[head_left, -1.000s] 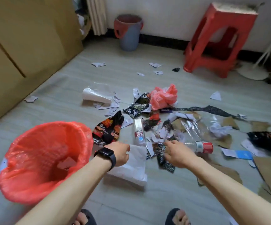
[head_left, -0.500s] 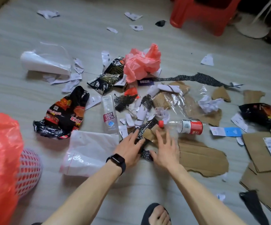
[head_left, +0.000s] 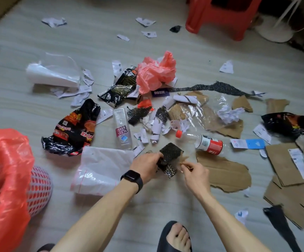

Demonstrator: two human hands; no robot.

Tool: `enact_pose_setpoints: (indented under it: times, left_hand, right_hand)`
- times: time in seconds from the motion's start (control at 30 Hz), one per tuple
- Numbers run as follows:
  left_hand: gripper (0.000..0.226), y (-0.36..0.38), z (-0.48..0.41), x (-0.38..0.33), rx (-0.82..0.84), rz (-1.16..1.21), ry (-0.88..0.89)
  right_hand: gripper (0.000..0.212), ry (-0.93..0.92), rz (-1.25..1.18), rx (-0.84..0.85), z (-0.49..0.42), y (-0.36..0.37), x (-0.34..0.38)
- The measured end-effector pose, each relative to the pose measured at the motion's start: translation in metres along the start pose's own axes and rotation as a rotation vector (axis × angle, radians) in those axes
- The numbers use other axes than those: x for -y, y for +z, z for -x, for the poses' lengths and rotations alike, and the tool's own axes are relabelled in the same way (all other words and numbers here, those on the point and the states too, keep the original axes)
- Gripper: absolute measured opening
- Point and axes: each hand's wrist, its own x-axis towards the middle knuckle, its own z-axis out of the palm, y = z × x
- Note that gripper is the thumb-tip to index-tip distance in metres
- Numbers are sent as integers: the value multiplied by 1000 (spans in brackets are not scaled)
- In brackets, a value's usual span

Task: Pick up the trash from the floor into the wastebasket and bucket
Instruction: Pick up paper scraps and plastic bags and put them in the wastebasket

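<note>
Hands work low over the floor (head_left: pixel 165 206), at the near side of the litter pile. Left hand (head_left: pixel 145 165) (watch on the wrist) curls its fingers round a black netted scrap (head_left: pixel 171 153). The scrap's far end is raised, its long axis runs near-to-far, and its near end sits by the knuckles. Right hand (head_left: pixel 195 174) pinches, thumb against forefinger, what looks like a small brown cardboard shred (head_left: pixel 183 160), just beside the netted scrap; whether the two pieces touch cannot be told.

Wastebasket (head_left: pixel 38 190), lined with a red bag (head_left: pixel 7 170), stands at the left of the floor, mouth open. Bucket is not in view.

Relation that matters: the wastebasket lies leftward of both grips, the left hand is nearer, and a white zip bag (head_left: pixel 100 170) lies between.

Judgement: the left hand can carry its scrap straight across, while the right would need a reach across the body.
</note>
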Motion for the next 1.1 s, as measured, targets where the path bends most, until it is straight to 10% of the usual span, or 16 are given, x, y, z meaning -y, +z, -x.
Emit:
enact_pose_setpoints:
  times: [0.23,0.67,1.1]
  left_hand:
    - [45,-132,54,4,-328,-146,65]
    - [40,-340,323,104,-1020,-190,-247]
    - [33,-317,495,163,-1109,-304,-457]
  right_hand:
    - [16,-278,-171,-197,39,-89,94]
    - [16,-925,-214,-71,145,-106,366]
    - [15,-729,-372,211,234,23,484]
